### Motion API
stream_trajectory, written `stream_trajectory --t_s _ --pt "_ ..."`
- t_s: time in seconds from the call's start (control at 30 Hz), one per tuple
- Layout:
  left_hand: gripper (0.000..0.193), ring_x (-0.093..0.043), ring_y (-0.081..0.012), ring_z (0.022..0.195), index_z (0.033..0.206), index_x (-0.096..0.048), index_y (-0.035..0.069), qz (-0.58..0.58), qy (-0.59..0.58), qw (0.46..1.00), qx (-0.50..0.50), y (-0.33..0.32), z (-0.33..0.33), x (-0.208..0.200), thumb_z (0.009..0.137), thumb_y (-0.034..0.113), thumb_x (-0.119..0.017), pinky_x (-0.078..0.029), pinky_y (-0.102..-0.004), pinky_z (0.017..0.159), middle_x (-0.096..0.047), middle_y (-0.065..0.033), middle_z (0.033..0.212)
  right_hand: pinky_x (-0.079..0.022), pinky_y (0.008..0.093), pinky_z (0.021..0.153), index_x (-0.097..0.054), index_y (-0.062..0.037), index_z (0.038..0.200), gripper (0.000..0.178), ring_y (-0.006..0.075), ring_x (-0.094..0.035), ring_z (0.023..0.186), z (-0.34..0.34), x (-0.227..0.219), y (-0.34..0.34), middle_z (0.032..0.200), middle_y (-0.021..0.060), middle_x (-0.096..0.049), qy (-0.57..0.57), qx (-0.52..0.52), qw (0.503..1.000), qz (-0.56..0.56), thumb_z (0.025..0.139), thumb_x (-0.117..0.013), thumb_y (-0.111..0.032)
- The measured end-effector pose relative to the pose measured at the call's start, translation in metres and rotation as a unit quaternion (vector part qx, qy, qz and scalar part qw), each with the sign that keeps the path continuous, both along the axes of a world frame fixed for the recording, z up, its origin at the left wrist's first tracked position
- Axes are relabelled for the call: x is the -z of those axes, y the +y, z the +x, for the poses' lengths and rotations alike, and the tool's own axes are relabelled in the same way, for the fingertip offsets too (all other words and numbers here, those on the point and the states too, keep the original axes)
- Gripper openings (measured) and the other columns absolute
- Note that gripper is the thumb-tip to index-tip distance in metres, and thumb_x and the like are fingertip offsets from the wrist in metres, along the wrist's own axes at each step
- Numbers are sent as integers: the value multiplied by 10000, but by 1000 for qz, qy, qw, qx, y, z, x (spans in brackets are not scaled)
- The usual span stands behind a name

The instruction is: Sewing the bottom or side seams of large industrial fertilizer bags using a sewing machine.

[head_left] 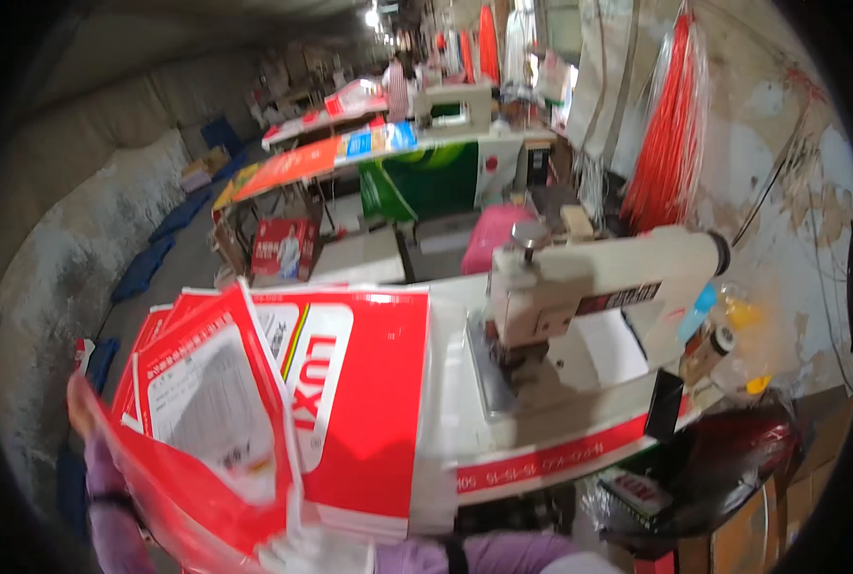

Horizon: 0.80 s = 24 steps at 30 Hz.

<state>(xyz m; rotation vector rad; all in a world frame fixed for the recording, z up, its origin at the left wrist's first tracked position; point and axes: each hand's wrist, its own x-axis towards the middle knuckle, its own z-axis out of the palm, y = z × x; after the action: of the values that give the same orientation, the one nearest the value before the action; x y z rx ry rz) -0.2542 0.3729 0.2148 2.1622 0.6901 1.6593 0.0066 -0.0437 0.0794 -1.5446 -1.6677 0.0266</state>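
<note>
Both my hands are on a red and white printed bag (244,402), tilted up over a stack of similar bags (374,383) on the sewing table. At the far left edge, my left hand (82,409) pinches the bag's side, with part of the hand hidden behind it. My right hand (313,553), in a white glove, grips the bag's lower edge near the bottom of the view; its fingertips are slightly blurred. To the right of the stack stands a white industrial sewing machine (589,277), apart from both hands.
Long red strands (670,134) hang on the right wall. A bottle (708,349) stands behind the machine. Below right lie a plastic-wrapped bundle (694,469) and cardboard boxes (766,526). A pink seat (495,234) and another sewing table (331,158) are farther off.
</note>
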Motion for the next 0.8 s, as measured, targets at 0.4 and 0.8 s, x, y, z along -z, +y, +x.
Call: stream_trajectory --t_s 0.4,0.8 --pt "234 -662 -302 794 884 -722 102 137 349 778 504 -287 509 151 710 -4 -608 -535 -353 712 -687 -119 861 -495 309 852 -593 20 1186 365 238 -634 1018 -18 171 -298 1095 198 -636 392 459 795 60 877 -580 -174" --pt "357 -660 -247 773 951 -715 277 321 460 714 419 -330 513 193 687 70 -594 -538 -375 644 -666 -40 950 -486 358 601 -656 -301 1155 387 247 -634 683 -16 170 -334 787 85 -647 368 420 825 -86 780 -606 -216"
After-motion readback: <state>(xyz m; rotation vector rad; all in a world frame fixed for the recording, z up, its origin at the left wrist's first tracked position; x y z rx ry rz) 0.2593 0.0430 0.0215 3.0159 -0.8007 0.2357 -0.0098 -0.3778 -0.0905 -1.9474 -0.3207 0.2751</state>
